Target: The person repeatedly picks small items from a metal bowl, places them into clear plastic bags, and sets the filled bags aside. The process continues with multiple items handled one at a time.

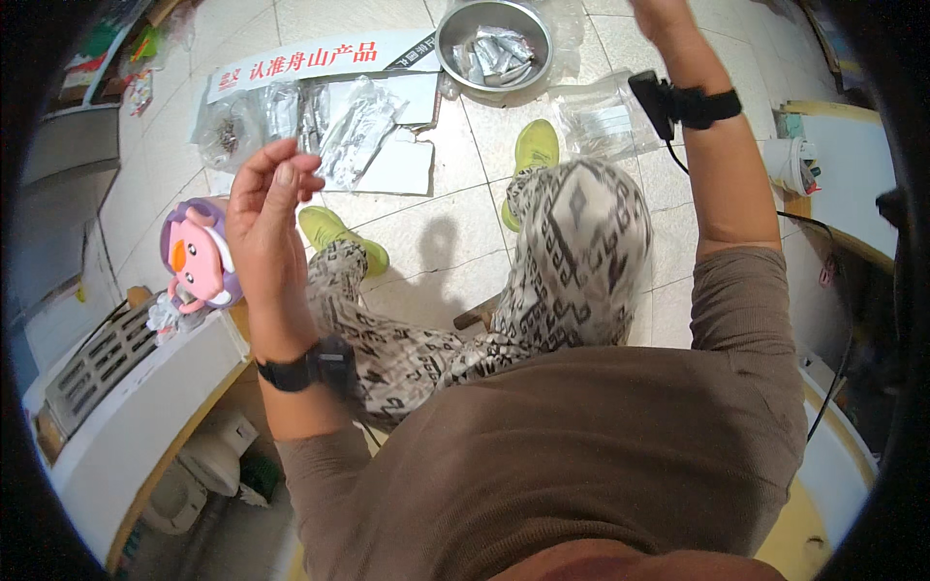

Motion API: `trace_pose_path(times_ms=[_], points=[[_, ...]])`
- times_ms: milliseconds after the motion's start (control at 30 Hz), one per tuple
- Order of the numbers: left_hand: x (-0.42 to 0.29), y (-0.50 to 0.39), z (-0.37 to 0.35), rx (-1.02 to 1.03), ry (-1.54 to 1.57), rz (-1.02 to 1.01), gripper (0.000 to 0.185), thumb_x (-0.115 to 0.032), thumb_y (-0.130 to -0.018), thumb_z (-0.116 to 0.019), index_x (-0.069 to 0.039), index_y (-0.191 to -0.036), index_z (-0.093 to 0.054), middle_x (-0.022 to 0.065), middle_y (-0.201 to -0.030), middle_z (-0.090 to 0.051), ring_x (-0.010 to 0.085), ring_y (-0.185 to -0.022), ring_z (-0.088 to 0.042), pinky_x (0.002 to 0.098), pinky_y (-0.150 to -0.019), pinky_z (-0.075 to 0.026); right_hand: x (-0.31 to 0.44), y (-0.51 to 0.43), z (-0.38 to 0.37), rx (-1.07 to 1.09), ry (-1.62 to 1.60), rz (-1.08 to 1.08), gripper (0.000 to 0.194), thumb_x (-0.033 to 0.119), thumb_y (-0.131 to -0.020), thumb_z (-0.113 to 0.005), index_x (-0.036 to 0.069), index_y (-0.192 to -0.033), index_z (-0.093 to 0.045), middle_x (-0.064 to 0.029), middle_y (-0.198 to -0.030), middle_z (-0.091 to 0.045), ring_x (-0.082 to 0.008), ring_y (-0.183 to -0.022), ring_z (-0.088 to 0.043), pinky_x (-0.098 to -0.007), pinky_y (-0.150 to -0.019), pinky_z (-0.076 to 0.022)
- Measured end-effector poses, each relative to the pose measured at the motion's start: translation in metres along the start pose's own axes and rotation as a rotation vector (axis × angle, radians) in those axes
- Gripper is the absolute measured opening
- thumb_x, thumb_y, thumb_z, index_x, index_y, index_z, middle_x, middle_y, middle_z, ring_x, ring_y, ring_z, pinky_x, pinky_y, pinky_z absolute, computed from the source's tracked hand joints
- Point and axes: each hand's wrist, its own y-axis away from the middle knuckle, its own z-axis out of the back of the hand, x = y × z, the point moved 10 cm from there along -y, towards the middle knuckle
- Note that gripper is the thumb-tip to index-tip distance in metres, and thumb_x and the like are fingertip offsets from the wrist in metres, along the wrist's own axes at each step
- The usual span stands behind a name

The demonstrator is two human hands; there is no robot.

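My left hand [265, 218] is raised on the left, its fingers loosely bent and nothing visible in it. Below it on the floor, clear plastic bags with silvery contents [363, 127] lie on a flattened white cardboard box [407, 163] with red print. At the box's left end sits a clear bag of small brown bits [227, 134]. My right hand [661, 18] reaches to the top edge, where its fingers are cut off. Left of it, a stainless steel bowl [546, 62] contains silvery pieces [498, 54] resembling cut ribbonfish. Nearer me lies a flat clear plastic bag [596, 120] with a white label.
A pink and purple cartoon-faced object [200, 254] stands by my left forearm, above a white counter [145, 428] bearing a grey slotted panel [102, 356]. At right, a white tub of small items [788, 165] stands near a white tabletop [850, 167]. A black cable [846, 312] hangs there.
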Motion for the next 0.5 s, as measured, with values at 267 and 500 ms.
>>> trace_pose_path(times_ms=[267, 500], points=[[0.004, -0.011, 0.029, -0.145, -0.258, 0.1, 0.037, -0.012, -0.095, -0.062, 0.007, -0.127, -0.055, 0.0138, -0.103, -0.066, 0.0194, -0.094, -0.062, 0.033, -0.085, -0.05, -0.304, 0.032, -0.112, 0.568, 0.793, -0.055, 0.02, 0.011, -0.093, -0.057, 0.007, -0.107, -0.071, -0.0145, -0.092, -0.072, -0.0311, -0.086, -0.067, -0.0384, -0.079, -0.0529], [0.028, -0.03, 0.025, -0.153, -0.585, 0.307, 0.046, -0.018, -0.091, -0.07, 0.008, -0.127, -0.055, 0.0149, -0.108, -0.065, 0.019, -0.093, -0.057, 0.0327, -0.088, -0.046, -0.356, 0.07, -0.128, 0.707, 0.993, 0.118, 0.025, 0.009, -0.08, -0.063, 0.014, -0.1, -0.076, -0.013, -0.096, -0.068, -0.035, -0.098, -0.064, -0.0425, -0.087, -0.0525]])
